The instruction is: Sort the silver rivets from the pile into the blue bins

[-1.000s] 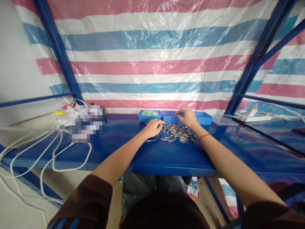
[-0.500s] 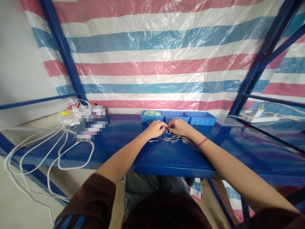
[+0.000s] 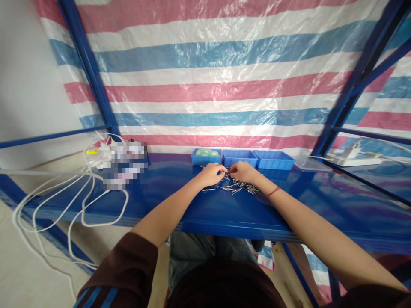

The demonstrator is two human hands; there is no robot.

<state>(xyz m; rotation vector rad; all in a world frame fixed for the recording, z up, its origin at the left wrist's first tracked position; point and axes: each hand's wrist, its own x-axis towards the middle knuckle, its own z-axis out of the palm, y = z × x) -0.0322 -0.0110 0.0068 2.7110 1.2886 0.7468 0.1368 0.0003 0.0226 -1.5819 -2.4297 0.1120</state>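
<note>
Head view: most metal pins [image 3: 244,186], axes crossing, lie on the right hand's [image 3: 243,171] near side, farther from the left hand [image 3: 211,174]; I cannot tell either grip.

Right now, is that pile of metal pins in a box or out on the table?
Out: the metal pins lie loose on the table, in front of the three blue boxes.

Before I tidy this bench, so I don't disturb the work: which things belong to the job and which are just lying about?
Likely the job:
- metal pins, at the left hand and right hand
- blue bins, just behind

Seemingly lying about:
- white cables
- power strip
- clear plastic piece
</note>
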